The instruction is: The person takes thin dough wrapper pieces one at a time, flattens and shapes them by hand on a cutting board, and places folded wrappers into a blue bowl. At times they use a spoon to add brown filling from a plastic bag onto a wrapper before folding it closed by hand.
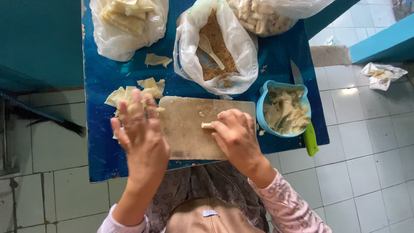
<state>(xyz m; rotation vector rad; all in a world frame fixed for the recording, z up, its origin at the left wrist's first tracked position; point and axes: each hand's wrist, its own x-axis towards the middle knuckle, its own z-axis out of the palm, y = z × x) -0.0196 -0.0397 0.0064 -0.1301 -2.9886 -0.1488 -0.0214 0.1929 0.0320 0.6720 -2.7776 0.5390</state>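
Observation:
A pale cutting board point(185, 125) lies on a blue table point(103, 77). My right hand point(235, 136) rests on the board's right part, fingers curled over a small pale roll point(207, 125) whose end sticks out to the left. My left hand point(140, 131) hovers above the board's left edge, fingers spread, holding nothing. Under and behind it lie loose pale wrapper sheets point(129, 92).
A plastic bag of brown crumbs with a spoon point(215, 47) stands behind the board. Bags of wrappers point(127, 19) and finished rolls point(263, 17) sit at the back. A blue bowl of pale scraps point(284, 110) and a green-handled knife point(309, 138) are at right. Tiled floor surrounds the table.

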